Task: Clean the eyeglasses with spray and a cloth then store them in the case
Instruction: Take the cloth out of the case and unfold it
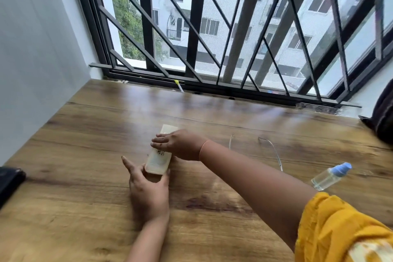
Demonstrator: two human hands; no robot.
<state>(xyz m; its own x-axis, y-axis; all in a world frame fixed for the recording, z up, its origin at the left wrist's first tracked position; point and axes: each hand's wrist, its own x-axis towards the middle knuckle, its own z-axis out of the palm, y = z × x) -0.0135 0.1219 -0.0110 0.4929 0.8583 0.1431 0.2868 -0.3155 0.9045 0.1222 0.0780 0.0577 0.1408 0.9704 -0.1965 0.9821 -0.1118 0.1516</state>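
Note:
A cream-coloured glasses case (159, 160) lies on the wooden table (85, 134), its long side pointing away from me. My left hand (148, 189) grips its near end between thumb and fingers. My right hand (180, 144) lies flat across its middle, palm down. The eyeglasses (274, 151), thin and clear-framed, rest on the table behind my right forearm, partly hidden by it. A clear spray bottle (329, 176) with a blue cap lies on its side at the right. No cloth is in view.
A black object (10, 181) sits at the table's left edge, and a dark bag (382, 119) at the far right. A barred window (212, 27) runs along the table's far edge, with a yellow-tipped pen (178, 85) on its sill.

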